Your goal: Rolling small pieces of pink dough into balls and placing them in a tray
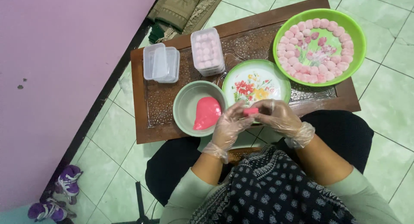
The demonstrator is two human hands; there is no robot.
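Right at the near edge of the low wooden table [142, 120], both hands, in thin clear plastic gloves, meet over a small piece of pink dough [251, 111]. The left hand [228, 127] and the right hand [278, 117] curl their fingers in towards each other and pinch the piece between the fingertips, so that only a short strip of pink shows between them. Just to the left of the hands stands a pale green bowl [185, 104] with a larger lump of pink dough [207, 113] lying inside it. Just behind the hands, partly covered by the fingers, sits a flower-patterned plate [254, 84] with a green rim. Farther back on the right, a big green basin [358, 47] holds rows of small pink balls [302, 68] set around its floral middle. At the back of the table stands a clear plastic tub [208, 51] packed with more pink balls, and beside it two clear lidded boxes [161, 63] are stacked. Small purple shoes [68, 181] lie on the tiled floor by the wall.
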